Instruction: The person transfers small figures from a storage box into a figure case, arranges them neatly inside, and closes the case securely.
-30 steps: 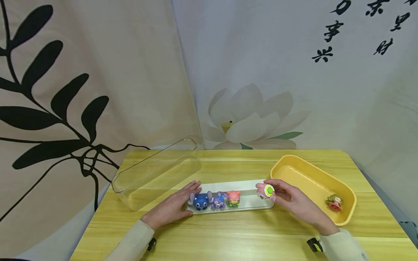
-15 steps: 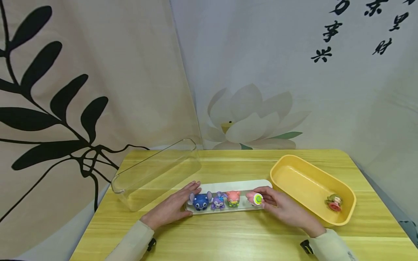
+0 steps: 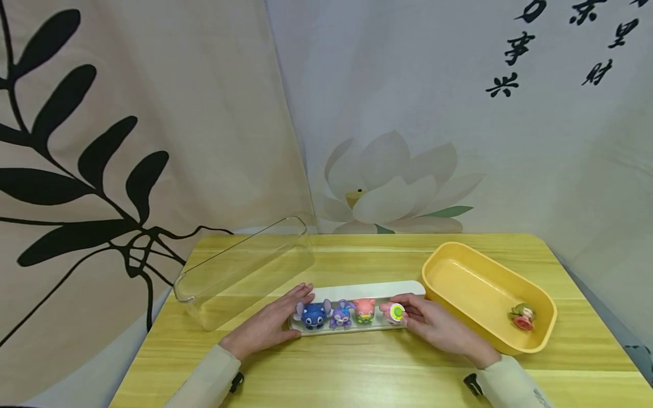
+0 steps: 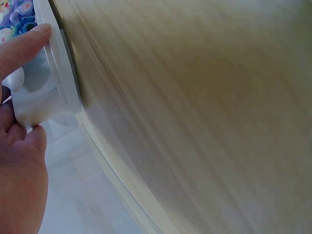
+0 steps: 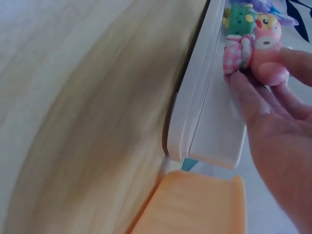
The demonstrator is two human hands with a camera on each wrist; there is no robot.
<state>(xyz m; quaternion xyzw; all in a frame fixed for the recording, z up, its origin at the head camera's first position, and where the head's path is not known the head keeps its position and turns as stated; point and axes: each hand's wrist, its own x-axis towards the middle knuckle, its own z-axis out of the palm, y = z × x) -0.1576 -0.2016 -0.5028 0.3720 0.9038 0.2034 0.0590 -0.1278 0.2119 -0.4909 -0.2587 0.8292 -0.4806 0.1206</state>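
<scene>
A long white tray [image 3: 339,292] lies in the middle of the table, and my left hand [image 3: 272,321] grips its left end, thumb at the near edge and fingers at the far side. Along the tray stand a blue big-eared figurine [image 3: 313,315], a purple figurine [image 3: 342,314] and a pink-and-green figurine [image 3: 364,310]. Right of these, my right hand [image 3: 439,323] pinches a pink figurine [image 3: 391,312] with a round yellow-green and white patch on top. In the right wrist view, this pink figurine [image 5: 267,46] is down at the tray, close beside the green-bodied one.
A yellow bin [image 3: 469,272] stands at the right, its left end close to the tray, with a small green-and-red figurine [image 3: 522,317] inside. At the back left a clear plastic cover [image 3: 245,272] lies on the wooden table [image 3: 357,374]. A printed curtain hangs behind.
My right hand has carried the pink figurine left along the tray, from its right end to beside the pink-and-green one. The left hand has stayed in place.
</scene>
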